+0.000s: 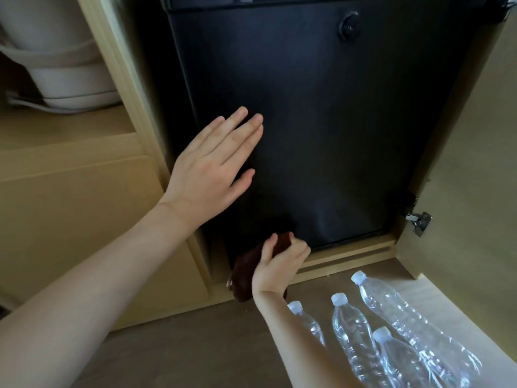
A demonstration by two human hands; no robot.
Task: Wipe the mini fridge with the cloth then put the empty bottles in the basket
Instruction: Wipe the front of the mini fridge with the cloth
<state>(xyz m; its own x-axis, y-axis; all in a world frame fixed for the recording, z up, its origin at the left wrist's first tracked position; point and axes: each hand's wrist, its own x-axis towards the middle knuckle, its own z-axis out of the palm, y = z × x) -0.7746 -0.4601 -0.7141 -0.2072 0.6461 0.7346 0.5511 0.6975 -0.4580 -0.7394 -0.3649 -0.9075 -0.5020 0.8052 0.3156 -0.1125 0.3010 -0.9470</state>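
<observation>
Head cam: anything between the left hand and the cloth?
Nothing but bare black mini fridge door, seen in the head view: the left hand spreads open above, the right hand grips the brown cloth at the door's lower left corner.

I see the mini fridge (321, 121) as plain matte black, its round knob (349, 28) the same black. The cloth (246, 271) reads a dark reddish brown. The bottles (347, 331) at the near right are clear with white caps. The cabinet (128, 88) is pale yellowish wood with faint grain, the floor (181, 354) a duller grey-brown. Far left, the kettle (61, 74) is cream; the hinge (419, 219) is silver.
</observation>
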